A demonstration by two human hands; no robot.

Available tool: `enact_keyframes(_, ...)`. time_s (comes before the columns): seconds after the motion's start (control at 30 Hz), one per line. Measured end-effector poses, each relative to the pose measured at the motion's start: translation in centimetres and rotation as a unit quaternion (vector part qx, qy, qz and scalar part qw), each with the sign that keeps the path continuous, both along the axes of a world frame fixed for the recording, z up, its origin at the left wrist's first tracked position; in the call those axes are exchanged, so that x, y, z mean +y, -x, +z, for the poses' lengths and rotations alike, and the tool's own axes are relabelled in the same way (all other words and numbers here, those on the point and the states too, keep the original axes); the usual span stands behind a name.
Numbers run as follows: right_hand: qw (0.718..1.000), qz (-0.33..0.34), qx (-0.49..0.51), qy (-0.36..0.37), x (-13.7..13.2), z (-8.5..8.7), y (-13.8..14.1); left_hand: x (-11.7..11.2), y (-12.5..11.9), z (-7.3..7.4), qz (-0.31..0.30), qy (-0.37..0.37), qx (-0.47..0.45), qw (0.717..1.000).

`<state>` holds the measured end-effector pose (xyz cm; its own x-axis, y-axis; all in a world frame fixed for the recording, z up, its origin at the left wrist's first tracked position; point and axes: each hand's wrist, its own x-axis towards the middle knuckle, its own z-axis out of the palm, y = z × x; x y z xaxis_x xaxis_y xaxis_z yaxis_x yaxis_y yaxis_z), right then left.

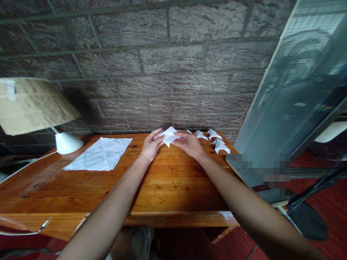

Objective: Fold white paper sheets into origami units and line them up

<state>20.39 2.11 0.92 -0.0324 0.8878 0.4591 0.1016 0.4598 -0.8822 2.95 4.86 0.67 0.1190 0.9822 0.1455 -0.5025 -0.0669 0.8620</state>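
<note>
on the table (pixel 173 187): creased sheet (pixel 101 154) at left, lamp (pixel 67 141) behind it; folded paper (pixel 169 136) in middle betw. both hands, small folded pieces (pixel 214 139) at right, book (pixel 255 177) at right edge.

Both forearms bare, extended toward 12 o'clock, converging. Left hand (pixel 151 146): fingers pinched, pointing 2 o'clock. Right hand (pixel 189 143): fingers pinched, pointing 10 o'clock. Fingertips nearly meet.

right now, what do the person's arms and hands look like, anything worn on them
Both forearms are bare, no sleeves in view. The left hand and right hand wear no gloves; neither wrist carries a watch or band. A glint on a left finger may be a ring, too small to tell.
</note>
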Motion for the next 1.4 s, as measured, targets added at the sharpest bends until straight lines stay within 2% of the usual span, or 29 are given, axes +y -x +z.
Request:
enact_keyframes(0.13, 0.999, 0.008, -0.033, 0.009, -0.1, -0.4, 0.3, 0.0, 0.2, 0.0, 0.014, -0.011, 0.002, 1.000)
enact_keyframes(0.3, 0.996, -0.040, -0.077, 0.005, 0.0, -0.5, -0.1, -0.1, 0.3, -0.2, 0.000, -0.037, 0.015, 0.999)
enact_keyframes(0.4, 0.997, -0.066, -0.018, 0.046, 0.2, -0.4, -0.3, 0.0, 0.3, -0.3, -0.018, -0.055, 0.036, 0.998)
enact_keyframes(0.53, 0.986, -0.038, 0.060, 0.153, 0.0, -0.2, 0.0, 0.1, 0.4, -0.2, -0.053, -0.062, 0.046, 0.996)
enact_keyframes(0.63, 0.978, -0.007, 0.094, 0.184, -0.4, -0.1, 0.5, 0.1, 0.4, -0.3, -0.059, -0.043, 0.056, 0.996)
enact_keyframes(0.8, 0.966, -0.002, 0.136, 0.220, -0.6, -0.2, 0.7, -0.2, 0.0, -0.7, -0.068, -0.043, 0.086, 0.993)
enact_keyframes(0.9, 0.972, 0.003, 0.099, 0.213, -0.5, -0.4, 0.6, -0.2, 0.0, -1.0, -0.076, -0.053, 0.115, 0.989)
enact_keyframes(1.0, 0.980, 0.015, 0.088, 0.175, -0.3, -0.6, 0.4, -0.3, 0.1, -1.2, -0.097, -0.052, 0.135, 0.985)
enact_keyframes(1.17, 0.984, 0.034, 0.103, 0.139, 0.0, -0.7, 0.1, -0.3, 0.0, -1.2, -0.121, -0.044, 0.117, 0.985)
enact_keyframes(1.4, 0.983, 0.059, 0.074, 0.155, 0.0, -0.5, 0.2, -0.5, -0.1, -0.6, -0.077, -0.011, 0.103, 0.992)
